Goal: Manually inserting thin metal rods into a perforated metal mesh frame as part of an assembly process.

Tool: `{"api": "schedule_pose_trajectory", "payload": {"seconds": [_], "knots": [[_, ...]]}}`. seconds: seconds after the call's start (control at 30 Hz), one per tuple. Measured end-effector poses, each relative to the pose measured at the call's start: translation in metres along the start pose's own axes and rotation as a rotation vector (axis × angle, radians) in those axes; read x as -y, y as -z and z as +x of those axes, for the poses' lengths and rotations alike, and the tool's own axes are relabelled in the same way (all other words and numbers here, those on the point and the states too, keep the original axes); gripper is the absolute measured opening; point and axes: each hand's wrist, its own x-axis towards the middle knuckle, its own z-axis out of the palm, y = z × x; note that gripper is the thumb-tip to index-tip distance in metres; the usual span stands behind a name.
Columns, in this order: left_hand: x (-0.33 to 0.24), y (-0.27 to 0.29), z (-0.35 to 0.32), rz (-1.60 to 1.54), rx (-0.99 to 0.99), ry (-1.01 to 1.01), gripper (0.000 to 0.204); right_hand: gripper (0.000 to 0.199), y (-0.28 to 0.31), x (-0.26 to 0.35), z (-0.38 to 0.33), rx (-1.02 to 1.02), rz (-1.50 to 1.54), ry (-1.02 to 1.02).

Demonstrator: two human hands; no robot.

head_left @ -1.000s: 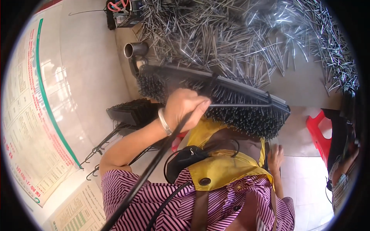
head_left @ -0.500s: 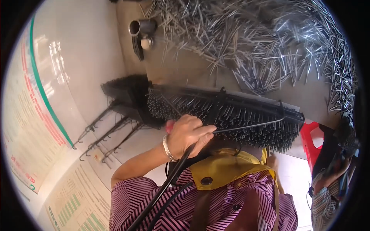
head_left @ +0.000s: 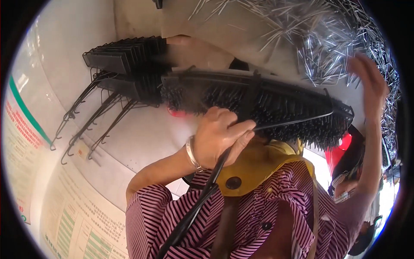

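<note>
Two hands (head_left: 223, 138), the left gripping one black rack (head_left: 297, 103).

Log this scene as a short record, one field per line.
Left hand: closed around a black wire handle
Bangle: silver-coloured, on the left wrist
Right hand: raised, blurred; grip unclear
Near right hand: loose thin metal pins; contact unclear
Black rack: wide, crowded with dark bristle-like pieces
Left side: stacked black frames with hooked wires
</note>
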Motion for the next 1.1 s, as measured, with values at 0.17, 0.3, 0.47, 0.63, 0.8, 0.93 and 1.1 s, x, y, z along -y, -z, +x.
{"api": "schedule_pose_trajectory", "payload": {"seconds": [0.17, 0.3, 0.47, 0.63, 0.8, 0.93, 1.1], "knots": [[-0.002, 0.005, 0.013, -0.068, -0.060, -0.101, 0.019, 0.046, -0.167, 0.030, 0.059, 0.525, -0.239, 0.402], [-0.001, 0.015, 0.017, -0.079, -0.081, -0.109, 0.019, 0.053, -0.253, 0.051, 0.074, 0.711, -0.337, 0.110], [0.010, 0.029, 0.016, -0.121, 0.010, -0.118, 0.020, 0.050, -0.306, 0.030, 0.081, 0.603, -0.029, 0.157], [0.017, 0.042, 0.018, -0.059, 0.079, -0.124, 0.024, 0.026, -0.325, 0.057, 0.078, 0.435, -0.038, 0.130], [0.020, 0.050, 0.021, -0.050, 0.102, -0.109, 0.022, 0.019, -0.322, 0.050, 0.125, 0.124, -0.157, 0.222], [0.028, 0.061, 0.011, -0.022, 0.168, -0.057, 0.018, 0.026, -0.158, 0.056, 0.205, -0.248, -0.057, 0.424], [0.037, 0.061, 0.008, -0.067, 0.071, -0.112, 0.021, 0.025, -0.070, 0.034, 0.189, -0.851, -0.535, 0.835]]}}
